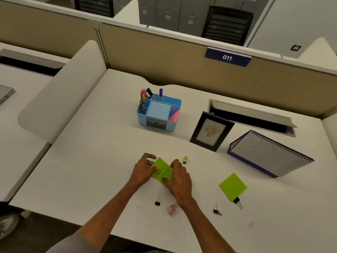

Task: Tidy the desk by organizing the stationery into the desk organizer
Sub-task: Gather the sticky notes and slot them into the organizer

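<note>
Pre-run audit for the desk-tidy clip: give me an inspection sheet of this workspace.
surface: white desk, no spills seen.
job's things: blue desk organizer holds pens; written-on green sticky pad; second green sticky pad with attached binder clip; loose binder clip, another; paper clip; small yellow item; blurred pink item.
clutter: photo frame, desk calendar.
grips: left hand and right hand both hold the written-on pad.
cables: nothing seen; cable hatch open.
surroundings: cubicle partition, label 011.

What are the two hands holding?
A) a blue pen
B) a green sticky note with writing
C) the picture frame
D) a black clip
B: the left hand and right hand both pinch the green sticky note, thumbs on its written face.
</note>
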Demonstrator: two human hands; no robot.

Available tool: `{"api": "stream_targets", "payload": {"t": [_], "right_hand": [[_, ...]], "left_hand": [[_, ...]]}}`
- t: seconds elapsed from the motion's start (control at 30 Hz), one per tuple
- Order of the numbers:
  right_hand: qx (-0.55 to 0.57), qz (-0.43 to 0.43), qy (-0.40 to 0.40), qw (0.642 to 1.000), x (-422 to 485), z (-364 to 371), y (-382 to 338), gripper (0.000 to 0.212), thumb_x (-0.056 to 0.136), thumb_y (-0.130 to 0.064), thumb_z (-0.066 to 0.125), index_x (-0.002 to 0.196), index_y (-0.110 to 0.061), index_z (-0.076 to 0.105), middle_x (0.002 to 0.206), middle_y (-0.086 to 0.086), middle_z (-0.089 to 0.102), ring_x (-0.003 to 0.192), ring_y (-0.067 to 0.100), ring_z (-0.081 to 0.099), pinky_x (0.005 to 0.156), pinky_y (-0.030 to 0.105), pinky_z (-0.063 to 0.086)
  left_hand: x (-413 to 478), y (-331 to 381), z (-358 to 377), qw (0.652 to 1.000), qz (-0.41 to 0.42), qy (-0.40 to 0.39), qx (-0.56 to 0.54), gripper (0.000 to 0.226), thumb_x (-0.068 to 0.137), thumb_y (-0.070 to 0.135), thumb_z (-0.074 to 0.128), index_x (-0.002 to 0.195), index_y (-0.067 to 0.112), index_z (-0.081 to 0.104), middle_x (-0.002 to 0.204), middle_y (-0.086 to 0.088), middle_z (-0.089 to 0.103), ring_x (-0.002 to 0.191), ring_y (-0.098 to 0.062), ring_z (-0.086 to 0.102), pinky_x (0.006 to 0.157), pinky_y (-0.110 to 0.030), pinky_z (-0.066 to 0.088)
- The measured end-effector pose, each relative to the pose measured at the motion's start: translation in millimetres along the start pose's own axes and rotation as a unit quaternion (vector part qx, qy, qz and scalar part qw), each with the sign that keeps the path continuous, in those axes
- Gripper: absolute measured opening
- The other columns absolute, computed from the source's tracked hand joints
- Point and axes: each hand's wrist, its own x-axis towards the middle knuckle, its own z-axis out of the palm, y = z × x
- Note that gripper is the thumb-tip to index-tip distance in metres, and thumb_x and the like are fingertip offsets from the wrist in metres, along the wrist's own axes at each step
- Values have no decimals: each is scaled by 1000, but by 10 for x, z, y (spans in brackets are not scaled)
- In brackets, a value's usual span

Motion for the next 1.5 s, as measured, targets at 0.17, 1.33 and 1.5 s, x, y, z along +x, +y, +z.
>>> {"api": "stream_targets", "payload": {"t": [0.17,1.33,1.5], "right_hand": [[103,34,8,994,32,-128,40,47,86,-44,74,119,-40,41,101,-4,60,94,20,59,70,33,47],[145,103,252,951,1850,-1411,-981,26,97,-27,74,107,-8,60,97,2,62,84,12,60,51,12,30],[155,124,251,947,1943,-1327,-1039,29,95,-30,76,105,-9,57,107,9,70,91,18,68,63,25,45]], "left_hand": [[-54,118,-81,992,-12,-12,-125,18,92,15,81,110,14,78,100,-10,77,90,-27,75,69,-29,61],[543,398,-437,997,44,-61,-5,34,104,35,65,136,33,58,116,8,71,95,-14,75,87,-33,63],[534,264,-561,997,37,-65,4,31,104,34,65,134,34,59,116,8,72,92,-13,76,80,-24,60]]}}
